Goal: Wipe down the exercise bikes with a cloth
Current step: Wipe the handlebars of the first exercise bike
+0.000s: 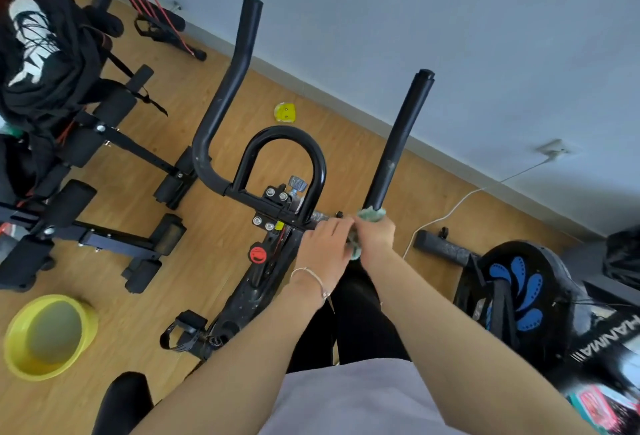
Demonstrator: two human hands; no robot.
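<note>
Both hands meet at the handlebar crossbar of the black exercise bike (263,275), right where the right-hand handlebar arm (398,143) rises from it. The right hand (375,238) has its grip closed around a pale green cloth (371,214), which is bunched at the base of that arm and pressed onto the bar; a further scrap of the cloth hangs out below the fist. The left hand (325,244) lies just beside it, touching it, fingers curled over the crossbar. Whether this grip is fully closed on the bar or only resting there, I cannot tell, since the fingertips are hidden. A thin silver bracelet (313,278) circles the left wrist.

The left handlebar arm (228,88) curves up and away, and a small looped bar (284,154) stands between the two arms. A round red knob (258,254) sits on the frame below the crossbar; its marking is too small to read. A pedal with a strap (185,330) shows lower down.

To the right, a second machine (519,299) has a black housing with blue petal shapes, and white lettering near the frame edge that seems to read "HANMA", partly cut off. On the wooden floor (225,244) to the left sits a yellow basin (48,337), well apart from the bike. A small yellow disc (285,112) lies near the wall. Black padded gym equipment (104,143) fills the left side, draped with dark clothing (45,63).
</note>
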